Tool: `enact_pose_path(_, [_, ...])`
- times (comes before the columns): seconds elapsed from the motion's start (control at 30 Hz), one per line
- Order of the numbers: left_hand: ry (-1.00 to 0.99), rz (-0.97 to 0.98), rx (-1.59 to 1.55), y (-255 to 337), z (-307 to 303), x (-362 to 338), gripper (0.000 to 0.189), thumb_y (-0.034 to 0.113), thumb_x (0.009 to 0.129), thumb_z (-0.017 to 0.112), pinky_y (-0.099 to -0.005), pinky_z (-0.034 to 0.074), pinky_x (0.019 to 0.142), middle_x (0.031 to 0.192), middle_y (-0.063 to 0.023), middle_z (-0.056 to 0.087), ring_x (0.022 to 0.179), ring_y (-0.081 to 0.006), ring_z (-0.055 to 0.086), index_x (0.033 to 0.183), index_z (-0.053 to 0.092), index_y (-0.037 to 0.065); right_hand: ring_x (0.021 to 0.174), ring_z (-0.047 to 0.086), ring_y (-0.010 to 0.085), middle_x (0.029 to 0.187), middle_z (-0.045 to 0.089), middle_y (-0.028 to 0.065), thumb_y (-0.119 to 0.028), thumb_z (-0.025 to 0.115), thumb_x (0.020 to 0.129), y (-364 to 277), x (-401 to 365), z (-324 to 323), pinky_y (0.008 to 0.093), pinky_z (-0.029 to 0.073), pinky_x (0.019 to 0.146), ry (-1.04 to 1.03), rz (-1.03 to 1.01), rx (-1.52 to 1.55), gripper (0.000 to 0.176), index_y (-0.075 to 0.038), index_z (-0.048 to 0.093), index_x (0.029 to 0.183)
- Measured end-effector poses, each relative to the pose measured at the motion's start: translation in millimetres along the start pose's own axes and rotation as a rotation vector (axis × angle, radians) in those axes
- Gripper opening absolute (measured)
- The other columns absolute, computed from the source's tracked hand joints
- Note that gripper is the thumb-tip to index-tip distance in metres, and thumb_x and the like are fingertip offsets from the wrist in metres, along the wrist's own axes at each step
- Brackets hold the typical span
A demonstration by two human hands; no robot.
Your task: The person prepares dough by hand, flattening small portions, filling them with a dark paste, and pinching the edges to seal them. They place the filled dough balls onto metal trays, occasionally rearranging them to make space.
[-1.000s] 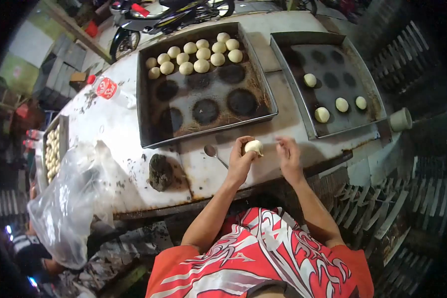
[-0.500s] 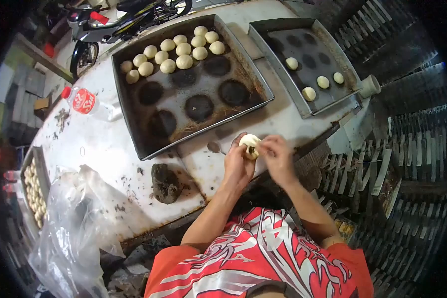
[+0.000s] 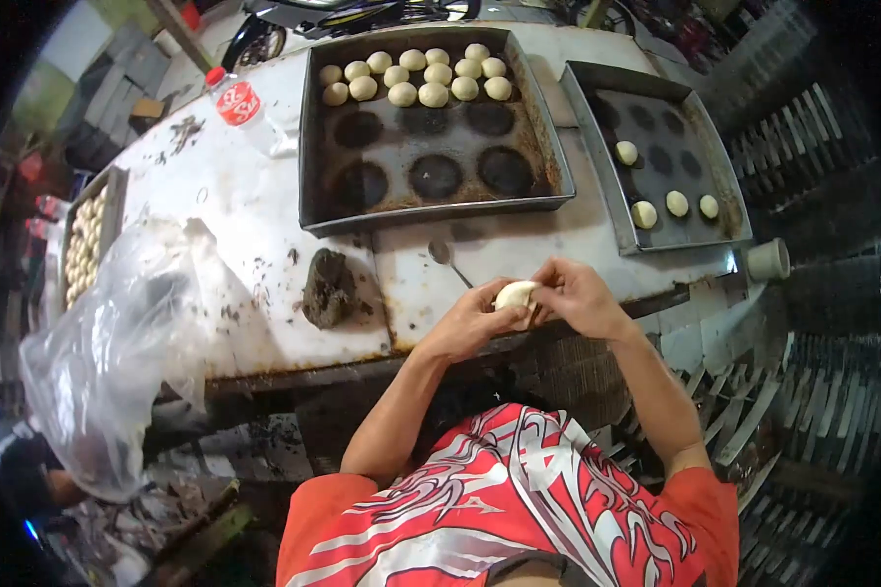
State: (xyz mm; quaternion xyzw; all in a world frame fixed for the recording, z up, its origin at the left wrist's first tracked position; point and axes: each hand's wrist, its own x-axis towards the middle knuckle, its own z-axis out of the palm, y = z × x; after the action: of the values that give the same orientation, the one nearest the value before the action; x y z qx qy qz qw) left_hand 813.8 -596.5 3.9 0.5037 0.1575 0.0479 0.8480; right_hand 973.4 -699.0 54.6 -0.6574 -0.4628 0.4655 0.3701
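Note:
Between my hands, over the table's front edge, is a pale piece of dough [image 3: 515,293]. My left hand [image 3: 468,321] cups it from the left, with the thumb lying along its near side. My right hand [image 3: 587,301] pinches the dough's right edge with bent fingers. A metal spoon [image 3: 440,252] lies on the table just beyond my left hand. To the left sits a dark, rough lump of what looks like filling [image 3: 329,287], with crumbs around it.
A large baking tray [image 3: 436,217] holds several dough balls in its far part. Fewer balls sit in a smaller tray [image 3: 607,186] on the right. At left are a red-capped bottle [image 3: 237,100], a plastic bag [image 3: 108,362] and another filled tray [image 3: 115,210]. A cup [image 3: 768,260] stands right.
The dark filling that showed in the dough's opening is now out of sight, and pale dough faces up. My right fingers have closed on its edge. The whole view has shifted.

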Motion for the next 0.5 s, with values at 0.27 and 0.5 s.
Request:
enact_pose_path(0.27, [0.35,-0.001,-0.497,-26,84,27,0.035,0.008,0.087,0.038,-0.0343,0.054,0.077,0.107,-0.0145,0.057,0.089,-0.021,0.062,0.119,0.045,-0.003,0.094,0.045,0.0278,0.097,0.05,0.0134,-0.001,0.068,0.072,36,-65,-9,0.0346,0.043,0.079,0.46,-0.538,-0.549,0.03,-0.004,0.061,0.101])
enact_pose_path(0.5, [0.493,0.333,0.51,-31,107,37,0.047,0.0,0.08,0.057,-0.0362,0.048,0.085,0.109,-0.0151,0.054,0.098,-0.0275,0.056,0.123,0.041,-0.001,0.07,0.061,0.0177,0.082,0.059,0.0118,0.005,0.057,0.079,75,-47,-31,0.028,0.05,0.064,0.251,-0.114,0.713,0.014,0.003,0.048,0.089])
